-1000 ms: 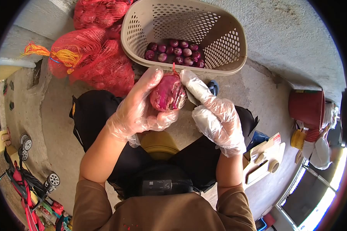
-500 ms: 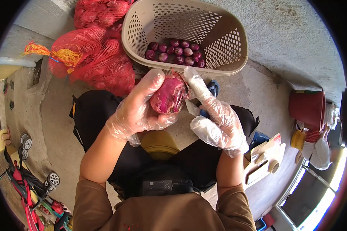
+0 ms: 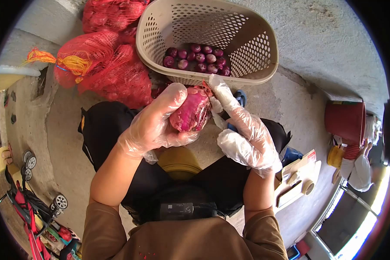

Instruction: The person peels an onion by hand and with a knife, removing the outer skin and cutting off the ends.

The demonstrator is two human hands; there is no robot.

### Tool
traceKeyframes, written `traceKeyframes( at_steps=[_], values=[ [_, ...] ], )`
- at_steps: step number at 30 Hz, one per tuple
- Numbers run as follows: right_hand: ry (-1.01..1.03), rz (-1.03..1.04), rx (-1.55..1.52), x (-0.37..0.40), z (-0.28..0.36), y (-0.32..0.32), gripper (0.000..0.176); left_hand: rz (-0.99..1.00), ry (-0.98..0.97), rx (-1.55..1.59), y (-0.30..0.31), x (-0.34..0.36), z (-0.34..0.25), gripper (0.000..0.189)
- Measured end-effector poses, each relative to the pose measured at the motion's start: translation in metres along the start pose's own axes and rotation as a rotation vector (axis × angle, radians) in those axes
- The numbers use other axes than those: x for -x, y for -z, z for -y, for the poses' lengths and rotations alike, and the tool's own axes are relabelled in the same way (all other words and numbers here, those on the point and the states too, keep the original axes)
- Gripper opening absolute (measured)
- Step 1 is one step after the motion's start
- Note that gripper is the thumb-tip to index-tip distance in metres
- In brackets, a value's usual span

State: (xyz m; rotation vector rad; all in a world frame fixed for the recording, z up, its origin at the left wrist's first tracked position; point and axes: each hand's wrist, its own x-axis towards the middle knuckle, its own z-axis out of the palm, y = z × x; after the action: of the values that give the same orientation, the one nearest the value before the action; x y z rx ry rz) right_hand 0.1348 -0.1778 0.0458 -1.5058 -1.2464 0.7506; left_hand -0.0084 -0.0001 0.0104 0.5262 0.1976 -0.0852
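Observation:
My left hand (image 3: 154, 123), in a clear plastic glove, grips a large red onion (image 3: 190, 110) between thumb and fingers. Its skin is wrinkled and partly torn, and a loose strip of red peel sticks up at its top right. My right hand (image 3: 249, 141), also gloved, is curled around a small knife (image 3: 219, 120); a pale blade and a bit of blue handle show, the rest is hidden by the fingers. The right index finger points up along the onion's right side. Just beyond my hands stands a beige perforated basket (image 3: 251, 80) with several red onions (image 3: 200, 57) at its bottom.
Red mesh sacks (image 3: 112, 65) of onions lean left of the basket. A yellow-olive bucket (image 3: 177, 162) sits between my knees. A blue slipper (image 3: 240, 98) lies below the basket. To the right are a cardboard piece (image 3: 297, 180) and a dark red bin (image 3: 344, 121); a stroller (image 3: 30, 208) stands at lower left.
The onion has turned slightly in my left hand, and the peel at its top stands out more. My right hand has shifted a little to the right.

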Motion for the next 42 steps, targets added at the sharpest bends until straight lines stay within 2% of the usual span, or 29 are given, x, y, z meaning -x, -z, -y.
traceKeyframes(
  at_steps=[4, 10, 11, 16, 20, 26, 32, 34, 37, 39, 42],
  values=[
    [-0.072, 0.059, -0.038, 0.002, 0.005, 0.002, 0.068, 0.000, 0.006, -0.011, 0.002, 0.000, 0.000, 0.036],
    [-0.042, 0.050, 0.099, 0.004, 0.001, 0.001, 0.070, 0.003, 0.005, -0.043, 0.004, 0.002, -0.001, 0.036],
    [-0.020, 0.040, 0.065, 0.003, 0.002, 0.001, 0.070, 0.004, 0.004, -0.045, 0.004, 0.002, -0.001, 0.035],
    [-0.166, 0.097, -0.083, 0.002, 0.011, 0.004, 0.068, -0.003, -0.003, -0.061, 0.006, 0.002, -0.001, 0.035],
    [-0.016, 0.034, 0.042, 0.000, 0.003, 0.000, 0.067, -0.005, -0.006, -0.068, 0.005, 0.001, -0.001, 0.034],
    [-0.053, 0.049, -0.035, 0.001, 0.003, -0.001, 0.064, -0.022, -0.020, -0.081, 0.006, 0.001, 0.000, 0.033],
    [0.046, 0.008, -0.030, -0.007, -0.001, -0.008, 0.054, -0.083, -0.033, -0.008, -0.004, 0.000, -0.002, 0.037],
    [0.030, 0.009, -0.053, -0.006, -0.001, -0.009, 0.050, -0.085, 0.008, 0.055, -0.005, 0.000, -0.002, 0.037],
    [-0.029, 0.020, -0.068, 0.000, -0.006, -0.010, 0.046, 0.107, 0.078, 0.099, 0.000, -0.003, -0.008, 0.036],
    [-0.051, 0.017, -0.088, 0.005, -0.014, -0.010, 0.046, -0.007, 0.056, 0.146, -0.002, -0.002, -0.004, 0.038],
    [-0.061, -0.021, -0.201, 0.000, -0.002, -0.013, 0.046, 0.008, 0.067, 0.155, -0.001, -0.003, -0.005, 0.040]
  ],
)
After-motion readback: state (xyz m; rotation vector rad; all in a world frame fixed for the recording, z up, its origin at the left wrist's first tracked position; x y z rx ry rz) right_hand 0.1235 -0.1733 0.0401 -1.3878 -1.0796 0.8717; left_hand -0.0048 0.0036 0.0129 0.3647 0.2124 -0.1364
